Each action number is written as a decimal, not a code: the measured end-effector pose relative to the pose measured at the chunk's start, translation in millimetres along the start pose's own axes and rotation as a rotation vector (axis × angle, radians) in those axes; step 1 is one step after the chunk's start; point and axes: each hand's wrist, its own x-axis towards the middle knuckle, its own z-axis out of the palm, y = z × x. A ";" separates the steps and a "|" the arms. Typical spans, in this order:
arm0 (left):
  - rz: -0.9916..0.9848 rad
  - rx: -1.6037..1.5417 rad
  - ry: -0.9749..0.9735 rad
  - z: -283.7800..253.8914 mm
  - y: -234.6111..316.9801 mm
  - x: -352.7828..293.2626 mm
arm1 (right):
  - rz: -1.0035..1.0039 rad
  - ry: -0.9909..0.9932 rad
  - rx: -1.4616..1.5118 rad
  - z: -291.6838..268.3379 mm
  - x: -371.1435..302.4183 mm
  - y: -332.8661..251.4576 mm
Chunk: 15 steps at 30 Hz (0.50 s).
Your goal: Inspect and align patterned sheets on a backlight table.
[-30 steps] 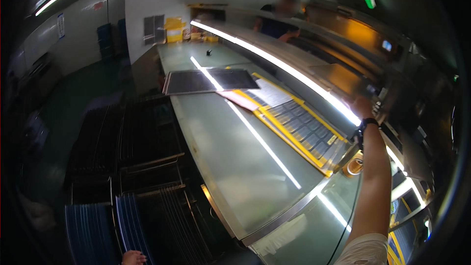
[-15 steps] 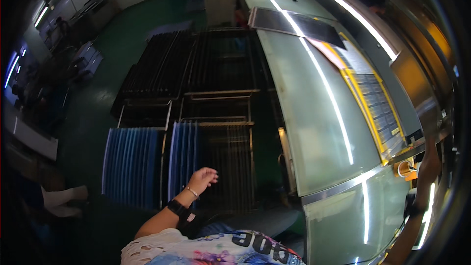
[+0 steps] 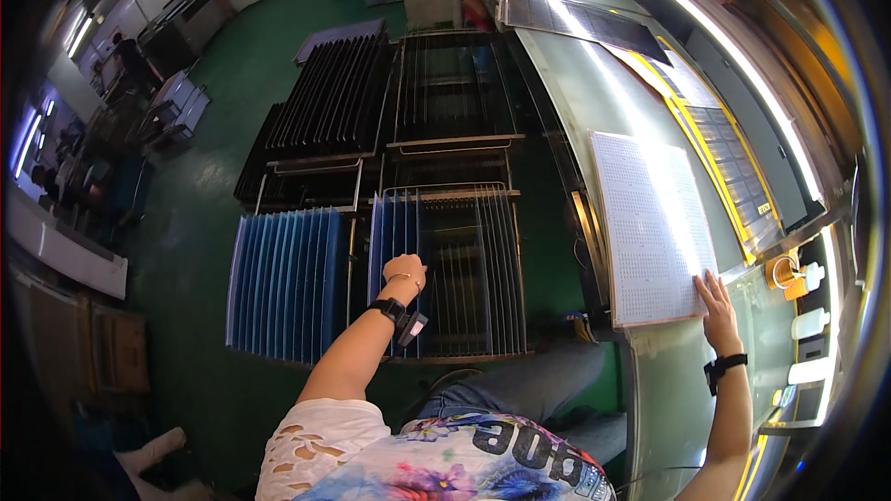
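My left hand (image 3: 406, 274) is closed, knuckles up, at the top edge of the rightmost blue panel (image 3: 411, 223) in the near right rack. Its fingertips are hidden, so whether they grip that panel's edge does not show. A white board (image 3: 645, 223) dotted with rows of small holes lies flat on the glass-topped bench to my right. On its near right corner rests my right hand (image 3: 716, 311), fingers stretched out and apart. Thin upright dividers (image 3: 469, 269) fill the rest of the near right rack.
Another rack of upright blue panels (image 3: 283, 283) stands at the left. Beyond are racks with dark panels (image 3: 329, 93). A yellow-edged frame (image 3: 729, 172) and a dark panel (image 3: 585, 23) lie on the bench (image 3: 566, 102). White bottles (image 3: 809, 323) stand at the right.
The white board now lies on the bench, where bare glass showed before. My right hand has come down from the far right onto it. My left hand has moved forward along the blue panels.
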 end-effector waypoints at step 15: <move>0.454 -0.421 0.630 -228.8 13.6 -24.0 | -0.617 -0.034 0.546 27.9 -29.7 -294.1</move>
